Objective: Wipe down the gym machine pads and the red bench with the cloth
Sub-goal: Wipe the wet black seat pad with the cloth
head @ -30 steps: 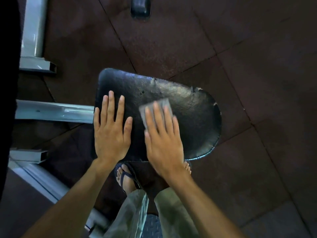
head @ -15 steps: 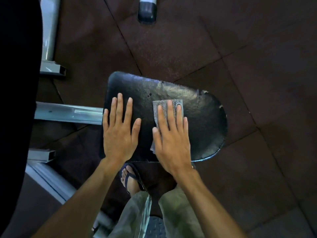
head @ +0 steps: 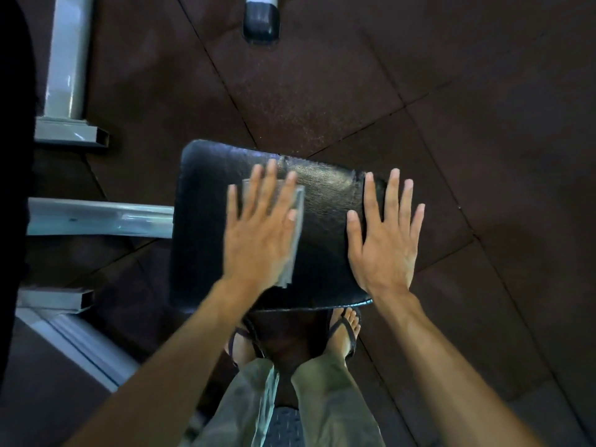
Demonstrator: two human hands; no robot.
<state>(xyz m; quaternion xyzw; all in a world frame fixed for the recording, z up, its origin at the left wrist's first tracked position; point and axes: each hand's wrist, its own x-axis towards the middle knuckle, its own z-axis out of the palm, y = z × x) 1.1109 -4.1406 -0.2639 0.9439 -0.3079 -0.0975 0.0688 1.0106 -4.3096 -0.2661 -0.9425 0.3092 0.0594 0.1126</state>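
A worn black machine pad (head: 325,227) lies flat below me, torn along its far edge. My left hand (head: 258,233) presses flat on a grey cloth (head: 298,221) on the pad's middle, fingers spread, with the cloth showing along the thumb side. Resting flat on the pad's right edge, my right hand (head: 383,240) has its fingers apart and nothing under it. No red bench is in view.
A grey metal beam (head: 96,219) runs left from the pad to the machine frame, with a grey post (head: 66,59) behind it. A black-capped tube end (head: 261,24) sits at the top. My sandalled feet (head: 343,330) stand on dark rubber floor tiles under the pad.
The cloth was under my right hand and now lies under my left hand. My right hand has moved to the pad's right edge, and the view has shifted.
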